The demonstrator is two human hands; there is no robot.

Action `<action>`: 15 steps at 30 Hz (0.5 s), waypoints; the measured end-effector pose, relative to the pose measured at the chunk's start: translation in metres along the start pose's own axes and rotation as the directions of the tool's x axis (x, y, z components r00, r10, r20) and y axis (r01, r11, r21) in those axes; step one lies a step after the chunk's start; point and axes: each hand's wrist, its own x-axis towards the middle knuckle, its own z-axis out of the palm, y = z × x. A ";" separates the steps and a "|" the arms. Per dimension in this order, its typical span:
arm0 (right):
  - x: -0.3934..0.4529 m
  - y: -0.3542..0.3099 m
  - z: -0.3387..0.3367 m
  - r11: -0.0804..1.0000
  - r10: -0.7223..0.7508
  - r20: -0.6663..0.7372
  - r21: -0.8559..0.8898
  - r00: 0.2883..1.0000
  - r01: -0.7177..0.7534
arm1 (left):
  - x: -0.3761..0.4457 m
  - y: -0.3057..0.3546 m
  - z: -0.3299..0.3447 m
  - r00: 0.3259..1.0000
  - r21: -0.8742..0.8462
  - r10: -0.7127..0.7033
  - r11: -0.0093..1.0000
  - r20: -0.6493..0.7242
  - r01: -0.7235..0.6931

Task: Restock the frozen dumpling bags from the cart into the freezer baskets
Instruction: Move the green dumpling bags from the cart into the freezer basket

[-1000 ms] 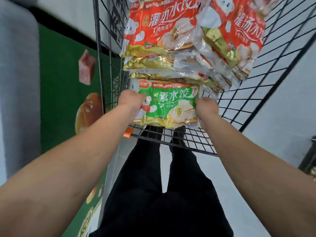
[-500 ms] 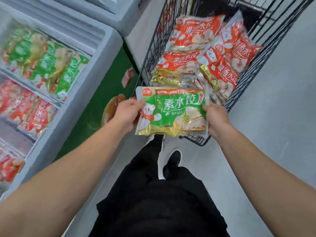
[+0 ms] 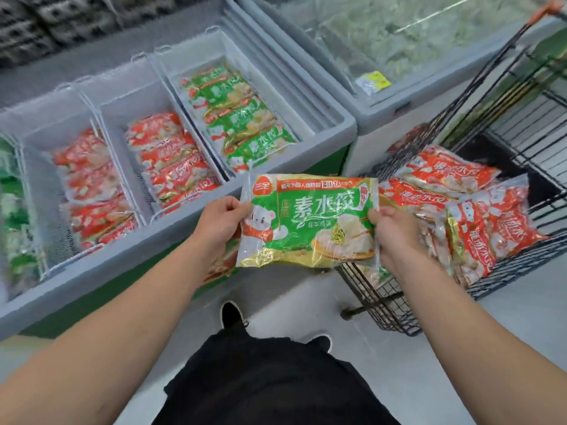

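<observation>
Green dumpling bag (image 3: pixel 310 219) held flat between freezer baskets (image 3: pixel 196 87) and cart (image 3: pixel 383 302).

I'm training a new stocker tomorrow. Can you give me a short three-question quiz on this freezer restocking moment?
1. True or false: the green dumpling bag is held by both the left hand and the right hand.
2. Which colour are the bags left in the cart? A red, B blue, C yellow.
3. Fill in: the freezer basket nearest the cart holds ____ bags.

Key: 1 true; 2 A; 3 green.
</observation>
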 end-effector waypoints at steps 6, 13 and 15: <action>-0.020 -0.042 0.108 0.996 -0.085 0.096 -0.029 0.992 0.088 | 0.019 -0.023 -0.101 0.992 -0.121 -0.026 0.993 -0.120 0.011; -0.030 -0.074 0.240 0.990 -0.102 0.135 -0.084 0.986 0.114 | 0.068 -0.040 -0.210 0.981 -0.252 -0.066 0.967 -0.183 0.018; -0.029 -0.083 0.267 0.985 -0.110 0.143 -0.114 0.984 0.126 | 0.080 -0.039 -0.229 0.977 -0.245 -0.059 0.969 -0.204 0.008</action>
